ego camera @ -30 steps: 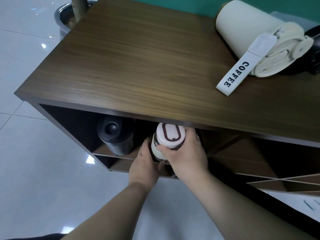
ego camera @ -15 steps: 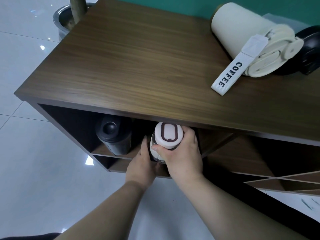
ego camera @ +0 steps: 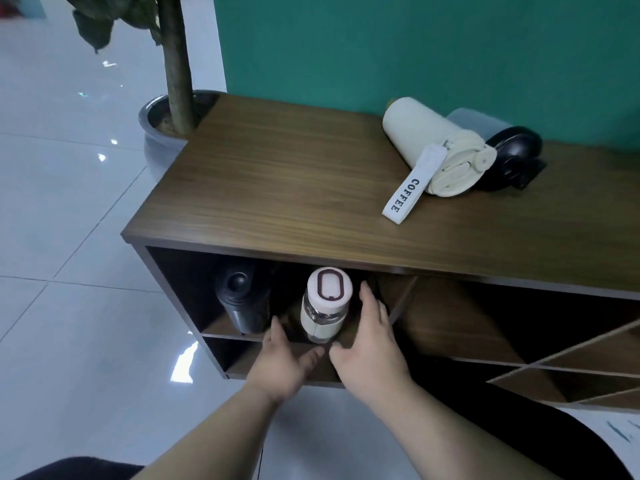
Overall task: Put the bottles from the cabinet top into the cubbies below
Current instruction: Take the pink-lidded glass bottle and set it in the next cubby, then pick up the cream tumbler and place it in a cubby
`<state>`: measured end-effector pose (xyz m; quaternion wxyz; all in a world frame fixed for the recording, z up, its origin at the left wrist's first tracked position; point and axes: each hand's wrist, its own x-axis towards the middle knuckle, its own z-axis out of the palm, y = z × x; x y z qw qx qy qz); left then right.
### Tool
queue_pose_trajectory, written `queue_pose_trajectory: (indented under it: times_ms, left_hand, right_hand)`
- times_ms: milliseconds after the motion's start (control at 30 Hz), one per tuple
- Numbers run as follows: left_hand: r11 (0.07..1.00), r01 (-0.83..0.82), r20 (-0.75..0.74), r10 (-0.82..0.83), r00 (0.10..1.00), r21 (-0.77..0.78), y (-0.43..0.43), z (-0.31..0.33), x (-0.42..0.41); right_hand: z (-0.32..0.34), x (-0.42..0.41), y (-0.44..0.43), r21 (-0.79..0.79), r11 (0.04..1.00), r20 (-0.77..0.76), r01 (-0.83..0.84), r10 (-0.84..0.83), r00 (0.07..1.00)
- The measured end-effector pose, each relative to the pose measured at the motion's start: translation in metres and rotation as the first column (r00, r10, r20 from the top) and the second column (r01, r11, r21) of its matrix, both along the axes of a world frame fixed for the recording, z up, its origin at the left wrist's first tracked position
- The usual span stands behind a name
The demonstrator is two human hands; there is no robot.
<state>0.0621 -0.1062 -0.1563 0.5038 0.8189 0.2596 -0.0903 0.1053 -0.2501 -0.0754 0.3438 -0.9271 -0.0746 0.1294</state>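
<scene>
Brown wood-grain cabinet (ego camera: 277, 188) against a teal wall (ego camera: 415, 46); white tiled floor (ego camera: 52, 306) to the left.

Top left cubby (ego camera: 180, 289): two bottles inside. A black bottle (ego camera: 242, 303) sits at the left, lying tilted with its cap facing out. Just right of it, a clear bottle with a white cap (ego camera: 325, 303), the cap bearing a dark oval ring; it leans with the cap up and toward the viewer, base resting on the cubby floor. The two bottles are near each other, not visibly touching.

Left hand (ego camera: 280, 362) low at the near edge of the cubby, fingers loosely spread, palm turned toward the clear bottle's base; thumb tip close to the base, contact uncertain. Right hand (ego camera: 370, 344) to the right of the bottle, fingers spread and extended into the cubby, not closed round anything; thumb near the bottle's base.

Cubby below is shallow; nothing can be made out in it. To the right, diagonal-partitioned cubbies (ego camera: 554, 368) look dark inside; contents cannot be told.

Cabinet top, far right: a cream bottle (ego camera: 429, 143) lies on its side, its white strap (ego camera: 405, 192) printed "COFFEE" trailing toward the near edge. Behind it, touching or just beside, a grey bottle with a black lid (ego camera: 509, 154), also on its side.

Far left: a potted plant (ego camera: 173, 109) on the floor beside the cabinet.
</scene>
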Motion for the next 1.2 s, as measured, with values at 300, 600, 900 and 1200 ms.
queue_pose_trajectory:
  times_ms: [300,600,900,1200]
  left_hand:
    - [0.978,0.168,0.131,-0.152,0.980,-0.124,-0.013,0.113,-0.040]
    - [0.945,0.179,0.303,-0.092,0.949,-0.272,-0.029,0.139,-0.022]
    - [0.890,0.282,0.272,-0.190,0.943,-0.359,-0.041,0.120,0.014]
    - [0.924,0.251,0.248,-0.181,0.952,-0.288,-0.033,0.114,0.011]
  right_hand:
    - [0.091,-0.037,-0.060,0.143,0.987,0.197,-0.078,0.049,0.979]
    - [0.180,0.065,-0.068,0.205,0.935,0.188,0.291,-0.329,0.926]
    - [0.167,0.143,-0.004,0.435,0.644,-0.116,0.630,-0.653,0.748]
    - [0.166,0.142,0.006,0.554,0.508,-0.221,0.659,-0.673,0.706]
